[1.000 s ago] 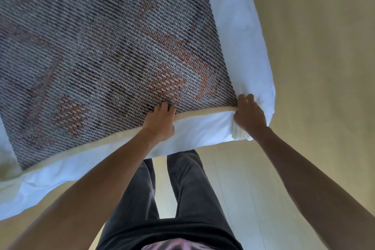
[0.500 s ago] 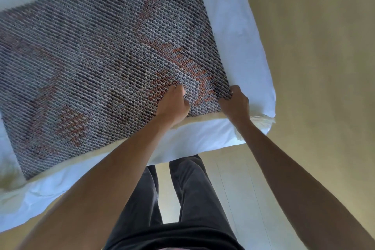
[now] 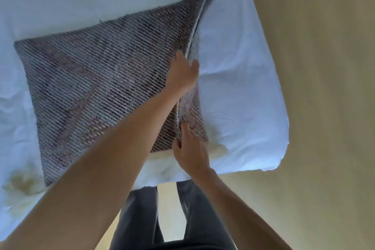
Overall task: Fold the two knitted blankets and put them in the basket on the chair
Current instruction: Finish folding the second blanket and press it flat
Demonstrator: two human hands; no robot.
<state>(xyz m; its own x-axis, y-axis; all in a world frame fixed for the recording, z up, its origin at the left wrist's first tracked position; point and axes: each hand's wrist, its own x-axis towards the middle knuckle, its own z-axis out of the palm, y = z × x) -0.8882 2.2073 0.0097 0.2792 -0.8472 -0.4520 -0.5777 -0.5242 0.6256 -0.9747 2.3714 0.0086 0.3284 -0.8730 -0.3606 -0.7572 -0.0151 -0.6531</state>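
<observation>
A grey and reddish knitted blanket point(image 3: 97, 91) lies on the white bed point(image 3: 243, 87). Its right edge is lifted off the sheet and stands up in a curve. My left hand point(image 3: 183, 73) grips that raised edge near its middle, thumb over the fabric. My right hand point(image 3: 189, 148) pinches the near right corner of the blanket, fingers curled under it. The second blanket, the basket and the chair are out of view.
The bed's right edge and near corner point(image 3: 280, 148) border a tan floor point(image 3: 324, 107). Cream-coloured fabric point(image 3: 18, 184) shows at the near left of the bed. My legs stand against the bed's near edge.
Both hands have lifted the blanket's right edge off the bed and swung it up toward the left. The view has shifted, showing more of the bed.
</observation>
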